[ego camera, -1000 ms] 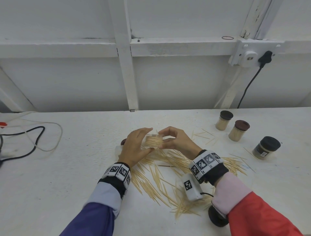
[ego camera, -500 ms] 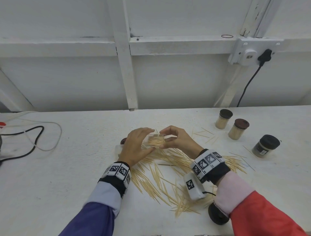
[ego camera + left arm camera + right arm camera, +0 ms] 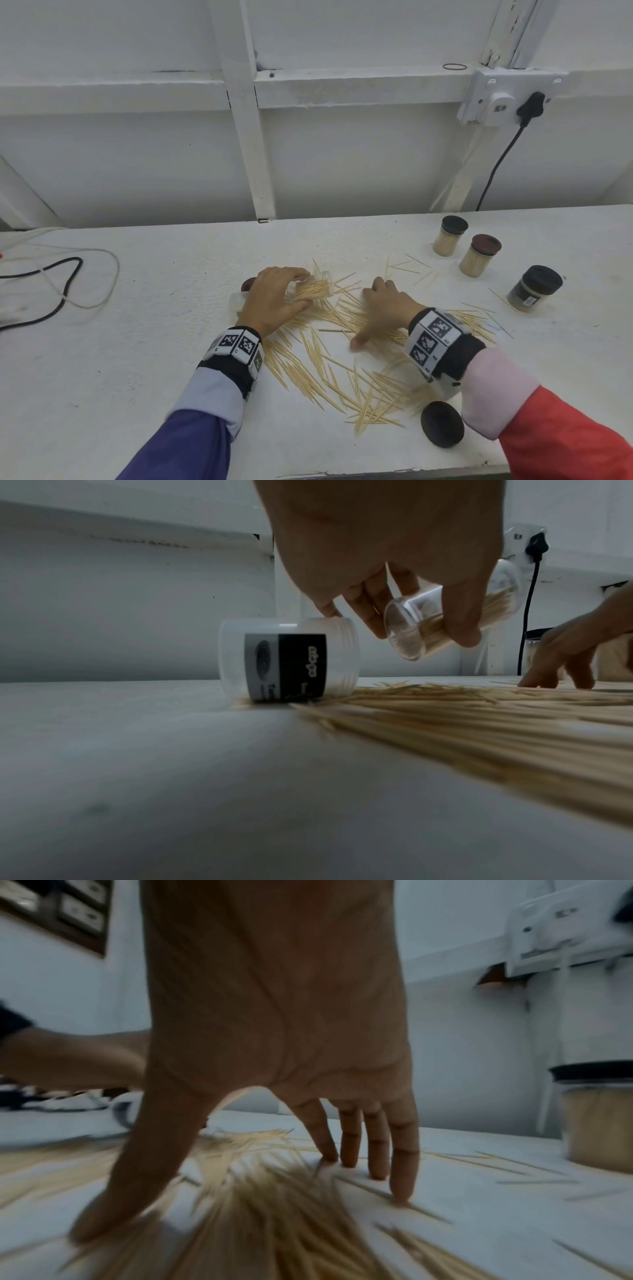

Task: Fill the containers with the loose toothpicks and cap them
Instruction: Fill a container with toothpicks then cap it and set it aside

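While three capped jars (image 3: 479, 255) stand filled, the left hand (image 3: 270, 301) grips a part-filled jar (image 3: 313, 289) and the right hand's (image 3: 383, 308) spread fingers (image 3: 377, 1150) press loose toothpicks (image 3: 342, 370) covering the surface (image 3: 137, 342).

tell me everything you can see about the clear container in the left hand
The container is a small clear plastic cylinder, uncapped, partly filled with pale toothpicks. The left hand grips it round its side with thumb and fingers, tilted nearly on its side above the table, flat closed base toward the wrist, open mouth toward the right hand.
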